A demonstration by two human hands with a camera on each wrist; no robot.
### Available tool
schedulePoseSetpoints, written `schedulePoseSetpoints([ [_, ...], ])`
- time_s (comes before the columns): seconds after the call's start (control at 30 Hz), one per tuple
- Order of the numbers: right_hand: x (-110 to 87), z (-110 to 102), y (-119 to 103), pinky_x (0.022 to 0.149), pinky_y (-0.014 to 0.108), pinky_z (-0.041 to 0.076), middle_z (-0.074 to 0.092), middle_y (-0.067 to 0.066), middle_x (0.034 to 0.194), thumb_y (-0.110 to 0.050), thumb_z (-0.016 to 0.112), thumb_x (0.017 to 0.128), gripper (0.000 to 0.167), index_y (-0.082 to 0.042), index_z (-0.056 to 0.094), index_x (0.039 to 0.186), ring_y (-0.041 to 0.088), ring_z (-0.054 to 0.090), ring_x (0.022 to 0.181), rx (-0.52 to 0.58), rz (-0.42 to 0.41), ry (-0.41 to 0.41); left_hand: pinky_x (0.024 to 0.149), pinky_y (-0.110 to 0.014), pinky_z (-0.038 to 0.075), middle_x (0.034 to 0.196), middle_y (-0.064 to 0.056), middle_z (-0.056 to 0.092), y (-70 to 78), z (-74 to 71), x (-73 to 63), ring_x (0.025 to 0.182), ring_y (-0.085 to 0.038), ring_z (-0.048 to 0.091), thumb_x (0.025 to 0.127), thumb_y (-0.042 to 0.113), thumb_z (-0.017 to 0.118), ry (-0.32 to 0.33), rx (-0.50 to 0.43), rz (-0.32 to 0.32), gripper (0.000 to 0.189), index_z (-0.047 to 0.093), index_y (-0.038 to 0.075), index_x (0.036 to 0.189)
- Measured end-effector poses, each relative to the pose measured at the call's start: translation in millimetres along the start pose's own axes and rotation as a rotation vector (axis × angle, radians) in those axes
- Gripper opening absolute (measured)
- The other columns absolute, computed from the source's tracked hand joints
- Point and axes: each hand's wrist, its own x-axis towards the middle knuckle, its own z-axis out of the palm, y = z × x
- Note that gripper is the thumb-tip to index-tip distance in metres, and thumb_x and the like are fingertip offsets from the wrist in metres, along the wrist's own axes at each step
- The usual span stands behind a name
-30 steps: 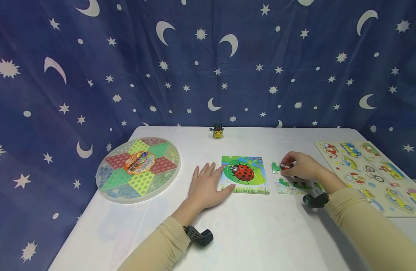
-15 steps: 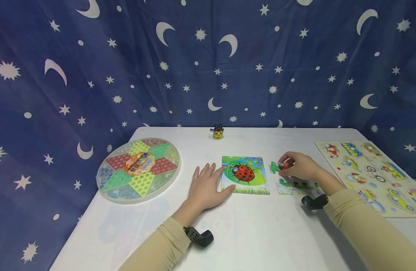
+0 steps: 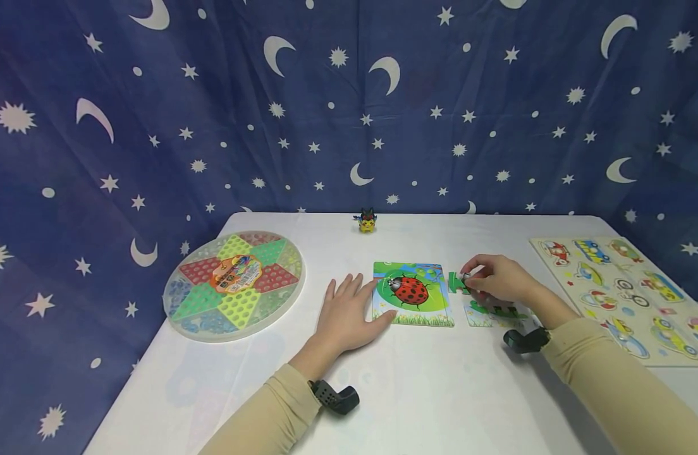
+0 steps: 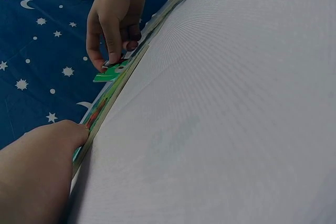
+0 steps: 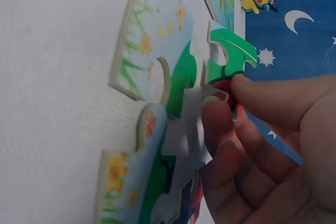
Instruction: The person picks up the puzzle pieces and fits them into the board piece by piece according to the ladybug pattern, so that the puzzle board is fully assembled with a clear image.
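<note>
My right hand (image 3: 504, 279) pinches a puzzle piece (image 5: 233, 45) between thumb and fingers. The piece is green with a red and black part, partly covered by the fingertips. In the right wrist view it is raised at a slant, beside other loose pieces (image 5: 168, 30) printed with grass and yellow flowers. My left hand (image 3: 346, 316) lies spread on the table, its thumb and forefinger at the left and lower edges of a square ladybug puzzle (image 3: 411, 294). In the left wrist view, the left thumb (image 4: 71, 132) touches the edge of that puzzle.
A round Chinese checkers board (image 3: 212, 316) with coloured triangles lies on the left. On the right is a wooden vehicle peg puzzle (image 3: 639, 309). A small yellow and black figurine (image 3: 367, 221) stands at the back, before a blue star-and-moon curtain (image 3: 303, 76).
My right hand has shifted a little left with the puzzle piece, bringing it nearer the ladybug puzzle. The left hand has stayed in place.
</note>
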Motion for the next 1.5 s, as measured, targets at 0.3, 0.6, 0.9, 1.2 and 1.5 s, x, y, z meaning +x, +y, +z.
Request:
schedulePoseSetpoints([
  [0.3,0.6,3.1,-1.0,0.057,0.031,0.049,0.065,0.01,0.084,-0.013,0.062,0.102,0.027,-0.002,0.058,0.126,0.023,0.059,0.072,0.123,-0.009,-0.038,0.123,-0.056,0.009,0.162,-0.013,0.038,0.2,0.1,-0.2,0.152,-0.031,0.026,0.093,0.074,0.047,-0.003,-0.005,-0.001,0.081,0.044,0.024,0.157],
  [0.6,3.7,5.6,-4.9,0.062,0.033,0.053,0.067,0.012,0.094,-0.015,0.063,0.101,0.031,-0.003,0.058,0.129,0.024,0.065,0.075,0.154,-0.03,-0.029,0.123,-0.056,0.008,0.162,-0.013,0.037,-0.7,0.0,0.2,0.152,-0.031,0.026,0.094,0.074,0.046,-0.002,0.004,0.0,0.081,0.044,0.025,0.157],
  [0.9,5.2,11.4,-13.2,0.057,0.034,0.051,0.068,0.012,0.096,-0.012,0.064,0.1,0.028,-0.007,0.063,0.128,0.025,0.063,0.071,0.14,-0.087,-0.015,0.123,-0.055,0.008,0.162,-0.013,0.037,-1.3,0.2,0.3,0.152,-0.031,0.026,0.094,0.074,0.046,-0.002,0.001,0.0,0.081,0.044,0.024,0.157],
  [1.2,7.1,16.4,-20.4,0.063,0.034,0.057,0.069,0.012,0.097,-0.009,0.067,0.098,0.024,-0.006,0.067,0.121,0.024,0.067,0.074,0.139,-0.098,-0.005,0.123,-0.056,0.008,0.162,-0.012,0.037,-1.7,0.3,-0.1,0.152,-0.031,0.026,0.094,0.074,0.046,-0.004,0.006,-0.001,0.08,0.043,0.025,0.158],
  [1.5,8.8,23.4,-28.5,0.064,0.035,0.059,0.07,0.01,0.098,-0.008,0.072,0.094,0.022,-0.006,0.069,0.116,0.022,0.069,0.075,0.111,-0.108,0.009,0.123,-0.057,0.009,0.162,-0.012,0.037,-1.0,0.0,0.2,0.152,-0.031,0.026,0.094,0.073,0.046,-0.004,0.005,-0.001,0.081,0.043,0.024,0.158],
])
